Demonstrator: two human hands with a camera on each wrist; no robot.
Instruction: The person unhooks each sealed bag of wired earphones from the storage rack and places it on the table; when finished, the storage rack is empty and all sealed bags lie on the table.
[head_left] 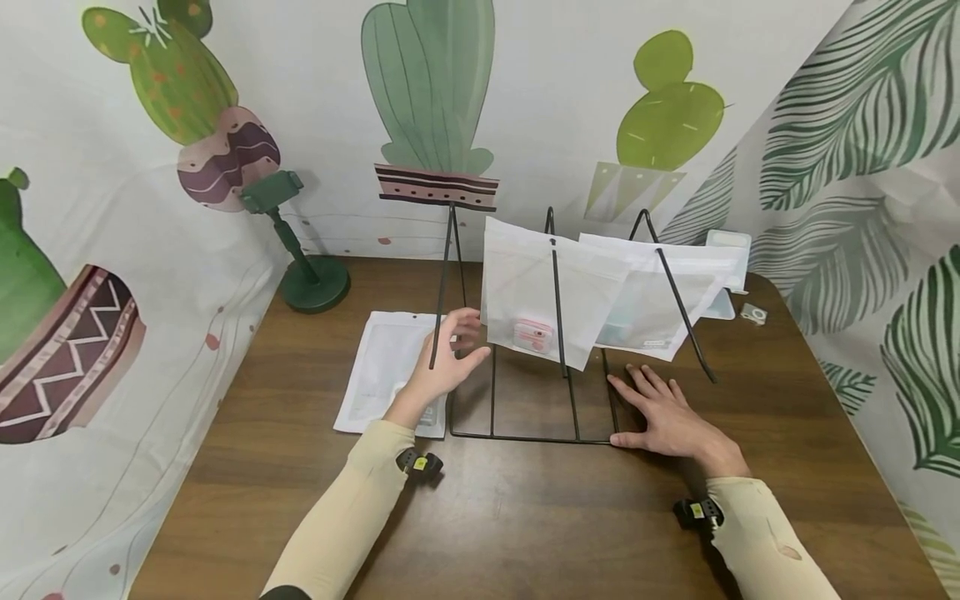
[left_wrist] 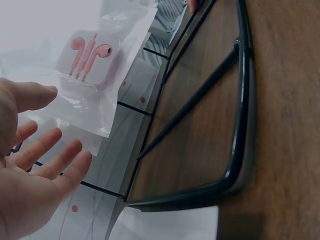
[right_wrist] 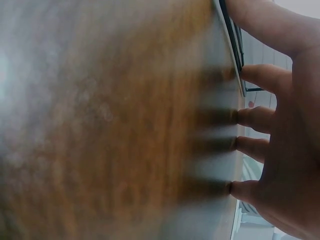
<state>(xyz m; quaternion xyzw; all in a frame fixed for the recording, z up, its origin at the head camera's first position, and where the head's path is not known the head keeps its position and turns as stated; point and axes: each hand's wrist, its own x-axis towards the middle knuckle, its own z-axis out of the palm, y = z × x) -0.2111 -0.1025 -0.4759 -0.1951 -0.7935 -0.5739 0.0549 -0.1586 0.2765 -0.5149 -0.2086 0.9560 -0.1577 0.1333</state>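
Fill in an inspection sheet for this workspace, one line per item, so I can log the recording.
Surface: brown wood-grain table.
Job's things: black wire rack; front pouch hanging on it, showing pink earphones; second pouch hanging to its right; flat pouch lying left of the rack.
Clutter: green stand at back left; small pale item at back right, identity unclear.
Hands: left hand near the rack's left prong, holding nothing; right hand spread on the table, thumb by the rack's base.
Cables: nothing seen lying loose.
Surroundings: backdrop printed with cacti and leaves.
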